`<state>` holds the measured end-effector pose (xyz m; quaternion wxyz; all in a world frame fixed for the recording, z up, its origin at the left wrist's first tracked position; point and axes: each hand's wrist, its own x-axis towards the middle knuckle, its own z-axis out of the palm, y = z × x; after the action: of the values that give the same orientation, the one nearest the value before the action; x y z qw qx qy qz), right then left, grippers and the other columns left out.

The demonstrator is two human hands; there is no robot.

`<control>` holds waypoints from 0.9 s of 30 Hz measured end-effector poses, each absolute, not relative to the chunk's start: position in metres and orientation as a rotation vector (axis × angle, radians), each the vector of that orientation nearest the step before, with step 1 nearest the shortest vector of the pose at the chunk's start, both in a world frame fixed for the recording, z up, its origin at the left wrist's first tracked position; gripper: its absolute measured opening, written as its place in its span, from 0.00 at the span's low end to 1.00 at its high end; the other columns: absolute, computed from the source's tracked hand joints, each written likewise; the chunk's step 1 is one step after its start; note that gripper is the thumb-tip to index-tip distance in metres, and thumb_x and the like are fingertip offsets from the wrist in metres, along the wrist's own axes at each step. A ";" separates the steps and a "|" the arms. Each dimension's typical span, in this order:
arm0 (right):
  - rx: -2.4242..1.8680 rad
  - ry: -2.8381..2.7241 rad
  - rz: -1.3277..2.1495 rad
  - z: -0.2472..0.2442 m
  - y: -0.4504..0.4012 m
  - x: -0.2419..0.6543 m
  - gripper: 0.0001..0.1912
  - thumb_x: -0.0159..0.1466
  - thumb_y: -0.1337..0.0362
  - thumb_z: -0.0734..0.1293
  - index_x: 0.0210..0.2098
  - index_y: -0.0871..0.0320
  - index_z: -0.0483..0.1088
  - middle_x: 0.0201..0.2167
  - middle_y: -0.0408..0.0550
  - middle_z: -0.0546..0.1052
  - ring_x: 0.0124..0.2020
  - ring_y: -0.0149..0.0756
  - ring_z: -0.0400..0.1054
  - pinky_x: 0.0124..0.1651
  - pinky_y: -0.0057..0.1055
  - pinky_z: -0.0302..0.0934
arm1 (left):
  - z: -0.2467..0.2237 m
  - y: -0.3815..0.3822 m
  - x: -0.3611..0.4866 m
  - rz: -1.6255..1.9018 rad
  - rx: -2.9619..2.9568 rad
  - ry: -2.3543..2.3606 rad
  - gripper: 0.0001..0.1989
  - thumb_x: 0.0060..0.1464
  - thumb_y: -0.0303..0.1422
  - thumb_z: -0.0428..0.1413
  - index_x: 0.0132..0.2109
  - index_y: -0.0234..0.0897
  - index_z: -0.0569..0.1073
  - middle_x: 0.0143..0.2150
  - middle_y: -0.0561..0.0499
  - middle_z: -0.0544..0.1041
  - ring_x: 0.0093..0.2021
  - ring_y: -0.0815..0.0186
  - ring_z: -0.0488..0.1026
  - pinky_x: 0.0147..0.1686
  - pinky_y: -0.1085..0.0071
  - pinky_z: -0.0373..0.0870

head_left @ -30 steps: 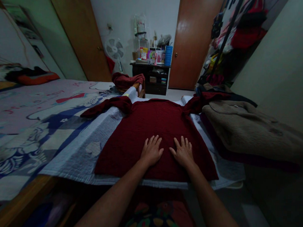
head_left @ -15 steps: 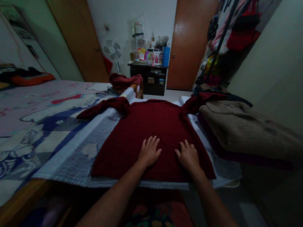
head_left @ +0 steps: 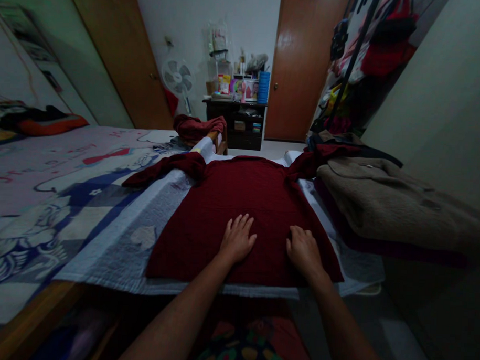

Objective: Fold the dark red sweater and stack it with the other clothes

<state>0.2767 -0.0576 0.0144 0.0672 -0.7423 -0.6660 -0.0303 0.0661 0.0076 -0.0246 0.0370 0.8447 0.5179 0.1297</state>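
A dark red long-sleeved sweater (head_left: 247,196) lies spread out, hem toward me and sleeves out to both sides. My left hand (head_left: 238,237) rests flat on its lower middle, fingers stretched and a little apart. On the lower right of the sweater is my right hand (head_left: 304,250), its fingers bent inward and close together. The fingertips point down at the fabric, and whatever they hold, if anything, is hidden. Beneath the sweater, a light blue-grey cloth (head_left: 107,259) covers the support and shows around the hem.
To the right lies a folded brown garment (head_left: 381,200) on a dark purple one (head_left: 410,254). A bed with a patterned sheet (head_left: 67,168) is on the left. Dark red cloth (head_left: 198,127) hangs over a wooden bar. Further back stand a fan (head_left: 177,77) and a dark cabinet (head_left: 234,124).
My right hand has shifted slightly to the right, and its spread fingers have curled inward. My left hand stays flat in the same spot. The sweater lies as before.
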 end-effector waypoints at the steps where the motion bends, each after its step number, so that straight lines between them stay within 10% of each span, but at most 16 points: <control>1: -2.230 -2.001 -0.091 0.012 -0.055 0.280 0.23 0.63 0.69 0.57 0.57 0.64 0.66 0.56 0.58 0.70 0.52 0.50 0.64 0.50 0.40 0.59 | -0.025 0.008 0.066 0.400 2.593 1.590 0.28 0.63 0.44 0.44 0.66 0.42 0.57 0.70 0.49 0.56 0.69 0.57 0.49 0.66 0.52 0.45; 14: -1.956 -1.630 0.066 0.000 -0.040 0.316 0.25 0.58 0.78 0.54 0.53 0.67 0.68 0.49 0.60 0.75 0.51 0.42 0.69 0.59 0.37 0.60 | -0.025 0.008 0.067 0.386 2.601 1.607 0.27 0.63 0.44 0.44 0.66 0.41 0.57 0.69 0.49 0.56 0.69 0.58 0.50 0.66 0.52 0.46; 27: -2.430 -1.805 0.051 0.015 -0.032 0.299 0.17 0.66 0.75 0.52 0.40 0.63 0.71 0.41 0.57 0.74 0.39 0.40 0.72 0.41 0.32 0.61 | -0.024 0.008 0.066 0.380 2.585 1.601 0.28 0.63 0.44 0.44 0.67 0.40 0.57 0.70 0.48 0.56 0.69 0.57 0.49 0.66 0.52 0.45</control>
<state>0.2987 -0.0322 0.0146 0.0571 -0.8013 -0.5953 0.0168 0.0664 0.0081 -0.0239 0.0388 0.8429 0.5222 0.1238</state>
